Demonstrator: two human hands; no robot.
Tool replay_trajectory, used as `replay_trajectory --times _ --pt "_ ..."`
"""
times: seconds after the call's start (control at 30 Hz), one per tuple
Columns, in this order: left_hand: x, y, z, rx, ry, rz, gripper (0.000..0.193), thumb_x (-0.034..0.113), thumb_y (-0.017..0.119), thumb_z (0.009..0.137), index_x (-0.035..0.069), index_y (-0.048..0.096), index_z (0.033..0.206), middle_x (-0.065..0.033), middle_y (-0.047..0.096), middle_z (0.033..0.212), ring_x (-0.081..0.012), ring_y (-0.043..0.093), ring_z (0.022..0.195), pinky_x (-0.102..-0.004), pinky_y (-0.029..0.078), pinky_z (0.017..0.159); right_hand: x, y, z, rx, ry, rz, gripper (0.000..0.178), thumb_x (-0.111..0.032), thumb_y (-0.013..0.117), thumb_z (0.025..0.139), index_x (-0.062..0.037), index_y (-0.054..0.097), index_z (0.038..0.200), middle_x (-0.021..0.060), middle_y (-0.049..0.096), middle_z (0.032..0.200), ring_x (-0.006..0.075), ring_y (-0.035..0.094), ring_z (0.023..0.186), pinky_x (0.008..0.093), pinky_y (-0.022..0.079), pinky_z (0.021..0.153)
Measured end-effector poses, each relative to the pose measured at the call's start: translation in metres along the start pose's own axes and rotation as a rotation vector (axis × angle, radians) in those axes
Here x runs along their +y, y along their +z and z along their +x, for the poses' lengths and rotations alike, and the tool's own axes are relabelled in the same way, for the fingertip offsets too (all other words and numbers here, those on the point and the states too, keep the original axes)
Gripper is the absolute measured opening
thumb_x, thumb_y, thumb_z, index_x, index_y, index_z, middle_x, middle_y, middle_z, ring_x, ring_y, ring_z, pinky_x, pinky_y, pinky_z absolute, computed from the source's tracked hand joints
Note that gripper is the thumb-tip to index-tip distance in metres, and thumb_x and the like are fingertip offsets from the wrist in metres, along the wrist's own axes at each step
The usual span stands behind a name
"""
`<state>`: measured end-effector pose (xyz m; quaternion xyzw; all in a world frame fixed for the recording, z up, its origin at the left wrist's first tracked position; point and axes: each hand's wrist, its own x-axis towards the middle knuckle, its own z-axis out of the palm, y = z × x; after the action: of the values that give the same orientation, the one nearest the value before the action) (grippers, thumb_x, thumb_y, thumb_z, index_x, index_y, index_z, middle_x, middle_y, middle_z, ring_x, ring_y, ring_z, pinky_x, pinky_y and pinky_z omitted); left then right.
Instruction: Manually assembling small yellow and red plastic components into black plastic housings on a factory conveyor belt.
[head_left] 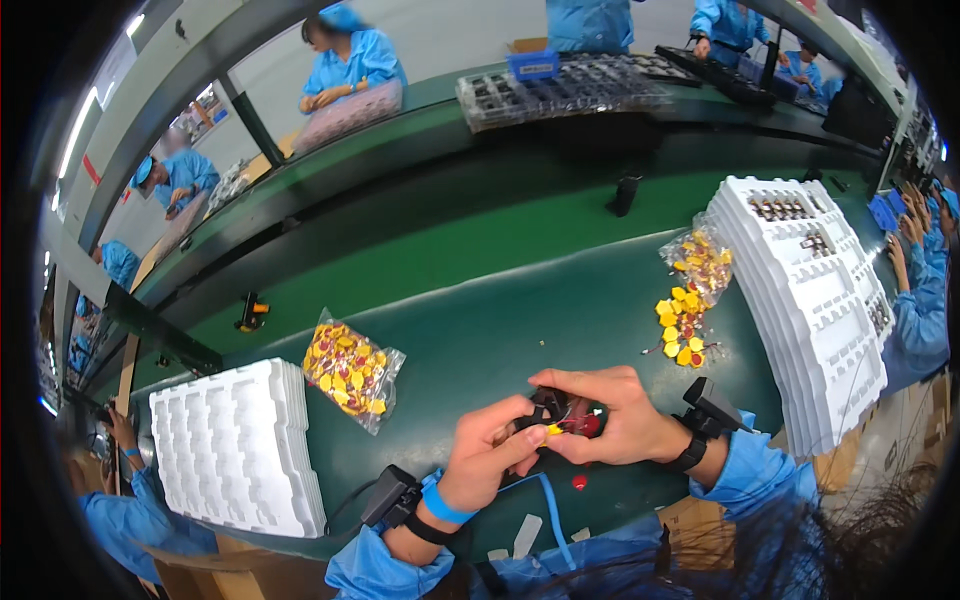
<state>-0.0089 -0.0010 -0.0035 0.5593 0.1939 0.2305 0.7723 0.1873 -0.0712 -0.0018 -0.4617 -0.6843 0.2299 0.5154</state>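
Observation:
Close together over the green bench (450, 330), my two hands hold a small dark part (552, 405) between them. My left hand (492, 445) has its fingers and thumb closed on its left side. From the right, the fingers and thumb of my right hand (628, 420) curl round the same part. A bit of yellow (554, 429) and a round red piece (590, 425) show between the fingertips. Thin wires seem to run there, but the fingers cover much of it. Below the hands a small red piece (580, 482) lies on the bench.
A clear bag of yellow and red parts (348, 370) lies left, another bag (703, 262) right, beside loose yellow pieces (682, 325). Stacked white trays stand at left (235, 440) and right (800, 300). A blue cord (548, 500) hangs near my left wrist. Co-workers in blue sit around.

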Motion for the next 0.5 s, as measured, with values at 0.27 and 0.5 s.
replay_trajectory --times 0.27,0.5 --pt "-0.005 0.001 0.003 0.072 -0.033 -0.198 0.041 0.035 0.048 0.098 -0.005 0.056 0.101 -0.0133 0.059 0.072 -0.0187 0.054 0.052 -0.0313 0.045 0.050 -0.011 -0.003 0.001 0.016 -0.012 0.226 0.065 -0.011 0.079 0.081 -0.0004 0.049 0.138 0.0138 0.059 0.126 0.0160 0.063 0.107 0.0312 0.052 0.093" --pt "0.000 -0.002 0.007 0.114 -0.008 -0.225 0.019 0.016 0.056 0.090 -0.003 0.053 0.096 -0.0143 0.057 0.067 -0.0205 0.051 0.043 -0.0347 0.043 0.042 -0.064 -0.013 -0.048 0.106 -0.126 -0.332 0.059 -0.004 0.068 0.080 -0.0005 0.050 0.137 0.0233 0.055 0.132 0.0378 0.057 0.121 0.0402 0.051 0.095"
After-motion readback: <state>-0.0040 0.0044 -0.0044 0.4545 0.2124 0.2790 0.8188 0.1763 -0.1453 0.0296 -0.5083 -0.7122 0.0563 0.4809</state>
